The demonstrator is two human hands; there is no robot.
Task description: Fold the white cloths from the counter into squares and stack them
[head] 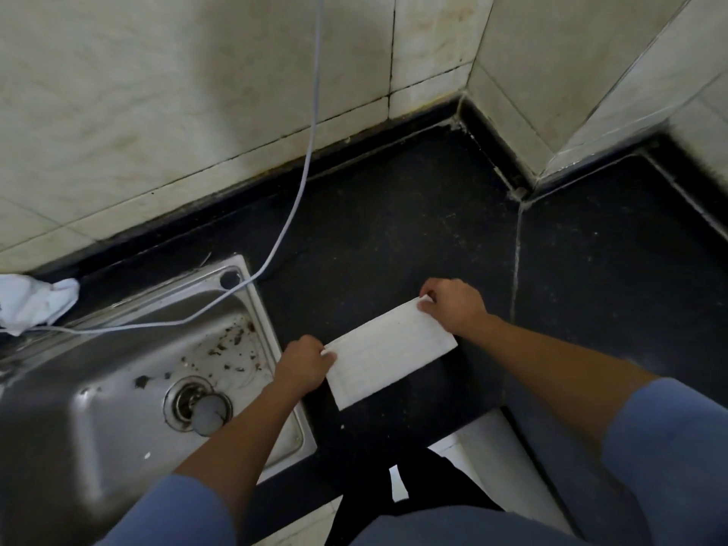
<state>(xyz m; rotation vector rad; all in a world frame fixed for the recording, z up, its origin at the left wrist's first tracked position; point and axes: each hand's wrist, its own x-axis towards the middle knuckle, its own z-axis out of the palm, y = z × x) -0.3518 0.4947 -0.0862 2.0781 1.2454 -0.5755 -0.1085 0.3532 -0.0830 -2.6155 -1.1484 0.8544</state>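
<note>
Black counter (394, 238) by sink (118, 388): left hand (305, 364) & right hand (453, 305) pinching folded white cloth (390, 352) ends near front edge; needing corners aligned before halving.

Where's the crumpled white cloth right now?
The crumpled white cloth sits at the far left edge of the head view, on the dark counter behind the sink, touching the pale cable.

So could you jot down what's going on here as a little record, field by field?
surface: black counter
left hand: pinching the cloth's left end
right hand: pinching its far right corner
white cloth: folded to a rectangle, on the counter
sink: left, debris near the drain
crumpled cloth: behind the sink
cable: hangs down the wall
</note>
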